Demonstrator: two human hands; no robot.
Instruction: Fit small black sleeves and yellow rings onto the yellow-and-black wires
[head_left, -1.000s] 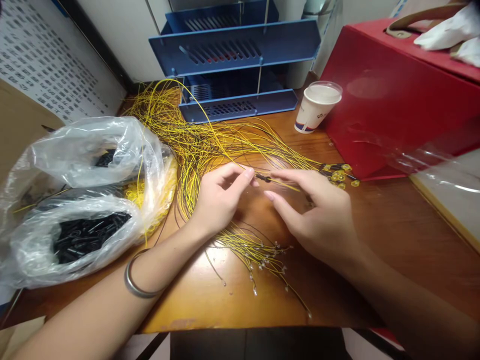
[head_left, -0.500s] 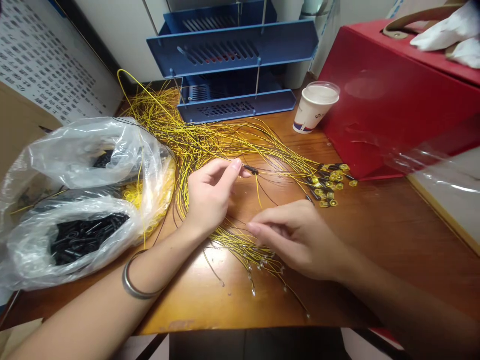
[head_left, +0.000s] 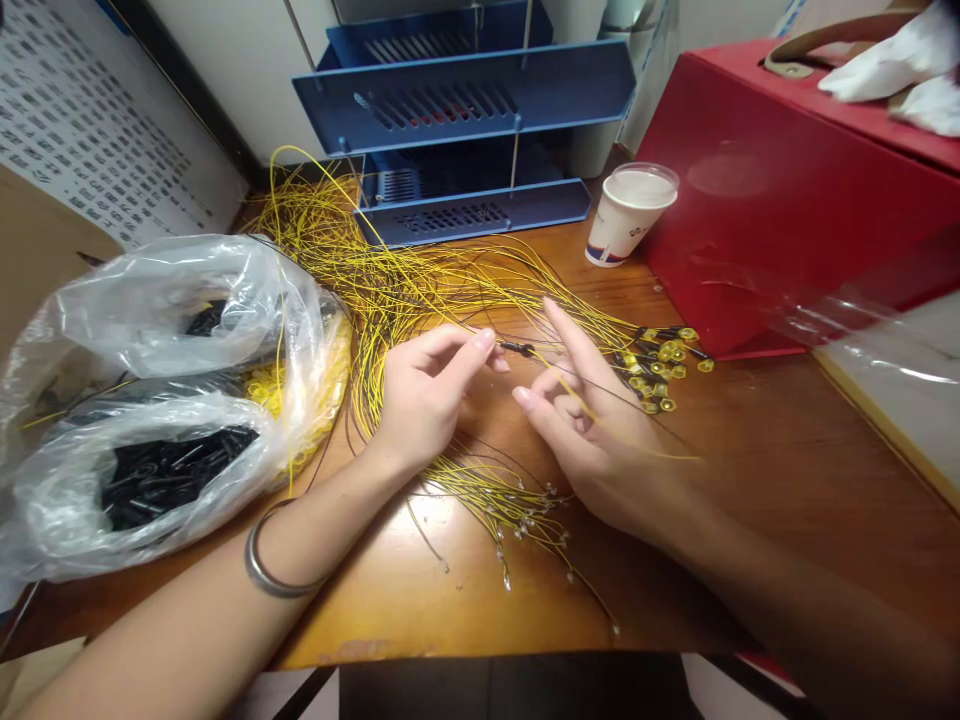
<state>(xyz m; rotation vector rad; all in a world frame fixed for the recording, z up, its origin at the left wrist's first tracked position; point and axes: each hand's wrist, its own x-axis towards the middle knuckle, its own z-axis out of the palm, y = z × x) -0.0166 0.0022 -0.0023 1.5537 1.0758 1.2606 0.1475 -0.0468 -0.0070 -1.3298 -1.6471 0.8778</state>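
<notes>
My left hand [head_left: 427, 395], with a metal bangle on the wrist, pinches a small black piece [head_left: 517, 348] threaded on a yellow and a dark wire. My right hand [head_left: 592, 420] is just right of it, index finger raised and fingers apart, with the wire ends passing across it. Yellow and dark wires [head_left: 420, 280] spread behind both hands. Their capped ends, with yellow and black pieces [head_left: 660, 370], lie behind my right hand. Below my hands, another wire bundle [head_left: 480, 490] ends in small clear tips.
Plastic bags [head_left: 172, 540] holding black and yellow pieces stand at the left. A blue tray rack [head_left: 465, 95] is at the back, a paper cup [head_left: 630, 215] beside it, and a red box [head_left: 795, 200] at the right.
My right hand has risen toward the black piece and opened its fingers. The loose wire ends, which hung down or slanted before, now extend rightward across it. The black piece has shifted slightly right.
</notes>
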